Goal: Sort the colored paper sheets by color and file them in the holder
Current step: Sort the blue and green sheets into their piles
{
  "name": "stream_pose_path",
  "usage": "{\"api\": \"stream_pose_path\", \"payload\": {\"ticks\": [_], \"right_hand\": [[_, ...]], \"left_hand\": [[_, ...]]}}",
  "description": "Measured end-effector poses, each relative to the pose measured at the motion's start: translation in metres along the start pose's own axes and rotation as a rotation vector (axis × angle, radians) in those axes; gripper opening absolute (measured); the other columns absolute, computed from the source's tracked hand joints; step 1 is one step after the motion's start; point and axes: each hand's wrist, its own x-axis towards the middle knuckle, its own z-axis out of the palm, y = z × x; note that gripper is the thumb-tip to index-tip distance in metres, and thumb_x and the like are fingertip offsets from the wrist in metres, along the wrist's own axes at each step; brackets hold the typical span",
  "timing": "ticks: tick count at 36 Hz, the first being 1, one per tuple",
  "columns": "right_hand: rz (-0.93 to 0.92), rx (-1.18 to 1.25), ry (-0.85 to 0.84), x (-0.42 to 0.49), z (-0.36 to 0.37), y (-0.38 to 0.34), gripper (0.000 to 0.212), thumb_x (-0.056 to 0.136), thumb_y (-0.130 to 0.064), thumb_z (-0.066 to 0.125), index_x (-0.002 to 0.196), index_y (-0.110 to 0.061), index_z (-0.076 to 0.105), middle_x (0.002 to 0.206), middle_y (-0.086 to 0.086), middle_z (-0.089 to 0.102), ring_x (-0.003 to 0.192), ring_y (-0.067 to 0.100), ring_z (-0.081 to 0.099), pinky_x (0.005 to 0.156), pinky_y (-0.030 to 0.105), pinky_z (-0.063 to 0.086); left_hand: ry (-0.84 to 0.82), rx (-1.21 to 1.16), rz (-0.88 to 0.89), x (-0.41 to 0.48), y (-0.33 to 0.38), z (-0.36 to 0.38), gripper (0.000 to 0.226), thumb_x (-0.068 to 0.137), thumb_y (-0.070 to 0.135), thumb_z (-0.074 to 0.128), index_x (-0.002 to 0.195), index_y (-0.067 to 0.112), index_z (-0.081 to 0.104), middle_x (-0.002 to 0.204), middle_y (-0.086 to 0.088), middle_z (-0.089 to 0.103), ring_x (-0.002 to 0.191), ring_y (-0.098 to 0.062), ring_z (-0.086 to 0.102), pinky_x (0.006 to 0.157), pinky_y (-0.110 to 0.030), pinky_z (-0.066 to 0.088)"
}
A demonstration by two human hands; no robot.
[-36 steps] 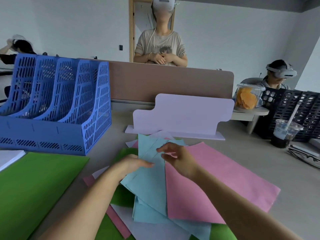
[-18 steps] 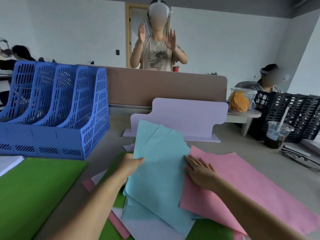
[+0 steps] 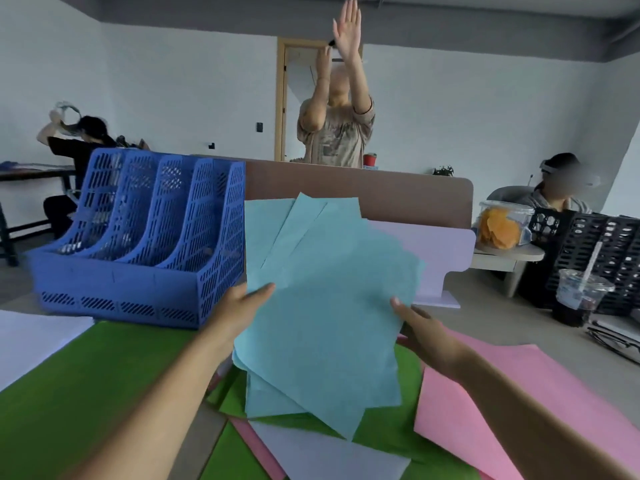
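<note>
Risk was mostly stack alignment: fanned bundle of light-blue paper sheets [image 3: 325,306] was lifted off the tabletop [image 3: 502,317], corners splayed toward 12 and 1 o'clock, not squared. Left hand [image 3: 239,306] pinched the bundle's 9 o'clock edge, thumb on the front face. Right hand [image 3: 422,327] gripped the 3 o'clock edge, fingers mostly hidden behind the paper.

Blue perforated plastic four-slot file holder [image 3: 138,244] sat at 10 o'clock from the bundle, apparently empty, though its slots were partly hidden.

Likely failure modes, my judgement:
- Splayed corners could catch a slot divider and crumple or split across two slots.
- Thin paper held only at the edges could sag, letting a lower sheet slip out onto the loose green paper sheets [image 3: 59,393] and pink paper sheets [image 3: 512,403] below, re-mixing colours.
- A stray non-blue sheet might be hidden inside the fan; couldn't tell.
</note>
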Motion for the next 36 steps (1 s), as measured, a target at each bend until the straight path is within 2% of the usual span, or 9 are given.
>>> {"api": "stream_pose_path", "payload": {"ticks": [2, 4, 7, 9, 14, 18, 28, 32, 36], "right_hand": [[-0.066, 0.178, -0.06, 0.004, 0.016, -0.017, 0.046, 0.085, -0.027, 0.065, 0.126, -0.01, 0.059, 0.124, 0.006, 0.067, 0.114, 0.025, 0.064, 0.096, 0.038, 0.053], [-0.128, 0.139, -0.05, 0.008, 0.03, -0.033, 0.038, 0.084, -0.014, 0.071, 0.12, -0.007, 0.063, 0.119, 0.01, 0.069, 0.108, 0.029, 0.067, 0.091, 0.042, 0.055], [-0.187, 0.128, 0.059, 0.015, 0.039, -0.048, 0.045, 0.074, -0.014, 0.078, 0.116, -0.003, 0.067, 0.114, 0.013, 0.071, 0.105, 0.031, 0.068, 0.095, 0.049, 0.052], [-0.217, 0.176, 0.124, 0.017, 0.043, -0.057, 0.04, 0.077, -0.008, 0.078, 0.115, -0.003, 0.067, 0.113, 0.012, 0.072, 0.104, 0.03, 0.068, 0.095, 0.047, 0.052], [-0.27, 0.227, 0.242, 0.013, 0.046, -0.08, 0.02, 0.081, -0.01, 0.073, 0.1, -0.013, 0.071, 0.101, 0.005, 0.076, 0.092, 0.022, 0.073, 0.082, 0.037, 0.056], [-0.3, 0.261, 0.27, 0.005, 0.042, -0.092, 0.026, 0.079, -0.011, 0.075, 0.105, -0.012, 0.069, 0.1, 0.003, 0.076, 0.089, 0.021, 0.073, 0.075, 0.034, 0.057], [-0.423, 0.274, 0.322, -0.002, 0.05, -0.1, 0.031, 0.079, -0.005, 0.074, 0.109, -0.011, 0.066, 0.101, 0.004, 0.075, 0.087, 0.024, 0.073, 0.073, 0.037, 0.059], [-0.457, 0.236, 0.332, -0.001, 0.05, -0.108, 0.019, 0.083, -0.007, 0.072, 0.101, -0.009, 0.069, 0.095, 0.005, 0.076, 0.083, 0.024, 0.073, 0.07, 0.035, 0.056], [-0.554, 0.189, 0.346, -0.001, 0.056, -0.121, 0.011, 0.085, -0.009, 0.071, 0.093, -0.016, 0.07, 0.088, -0.004, 0.077, 0.078, 0.015, 0.073, 0.064, 0.027, 0.057]], "left_hand": [[-0.029, -0.043, 0.007, -0.004, 0.005, 0.002, 0.016, 0.093, 0.039, 0.059, 0.106, 0.03, 0.058, 0.091, 0.025, 0.057, 0.087, 0.0, 0.053, 0.078, -0.025, 0.042], [-0.078, -0.117, 0.006, -0.012, 0.015, 0.002, 0.009, 0.093, 0.034, 0.06, 0.1, 0.028, 0.059, 0.093, 0.02, 0.06, 0.082, 0.007, 0.054, 0.071, -0.015, 0.047], [-0.13, -0.164, 0.004, -0.012, 0.025, 0.0, 0.022, 0.084, 0.032, 0.073, 0.098, 0.019, 0.064, 0.099, 0.0, 0.071, 0.08, 0.008, 0.065, 0.072, -0.01, 0.052], [-0.125, -0.185, 0.043, -0.011, 0.034, -0.003, 0.009, 0.087, 0.018, 0.07, 0.092, 0.018, 0.063, 0.094, 0.006, 0.07, 0.066, 0.012, 0.065, 0.058, -0.006, 0.049], [-0.165, -0.207, 0.125, -0.008, 0.058, -0.003, 0.023, 0.086, 0.015, 0.07, 0.107, 0.023, 0.067, 0.101, 0.011, 0.074, 0.092, -0.004, 0.07, 0.078, -0.02, 0.054], [-0.181, -0.255, 0.168, -0.01, 0.067, 0.001, 0.029, 0.076, 0.016, 0.079, 0.103, 0.019, 0.07, 0.104, 0.003, 0.075, 0.097, -0.014, 0.07, 0.084, -0.029, 0.054], [-0.091, -0.416, 0.267, -0.012, 0.07, 0.013, 0.052, 0.069, 0.012, 0.079, 0.118, 0.012, 0.061, 0.108, -0.003, 0.073, 0.097, -0.02, 0.071, 0.074, -0.027, 0.058], [-0.016, -0.342, 0.313, -0.008, 0.078, 0.013, 0.034, 0.08, 0.006, 0.074, 0.112, 0.013, 0.066, 0.106, 0.0, 0.074, 0.098, -0.018, 0.07, 0.086, -0.035, 0.056], [0.039, -0.362, 0.331, -0.007, 0.087, 0.021, 0.02, 0.08, 0.006, 0.074, 0.096, 0.018, 0.071, 0.095, 0.003, 0.076, 0.09, -0.016, 0.072, 0.082, -0.032, 0.056]]}}
